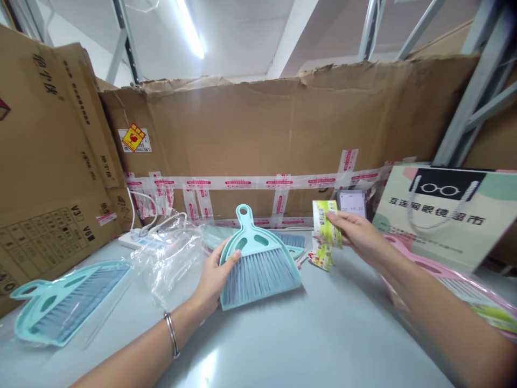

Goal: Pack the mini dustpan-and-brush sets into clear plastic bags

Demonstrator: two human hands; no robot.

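My left hand (216,275) grips the left edge of a mint-green dustpan (243,233), thumb on its front. A matching brush with grey-blue bristles (260,277) sits against the pan, and the set is tilted up with its handle pointing away from me. To the right, my right hand (355,231) pinches a green-and-white printed card (326,221) between thumb and fingers. More printed cards (322,257) lie on the table just below it. Behind the held set, another brush (293,241) shows partly.
At left lies a plastic-wrapped mint dustpan set (72,302); crumpled clear plastic (173,258) is near a white power strip (133,238). A pink set (456,275) and a paper bag (444,215) stand right, by a phone (353,202). A cardboard wall (242,129) closes the back.
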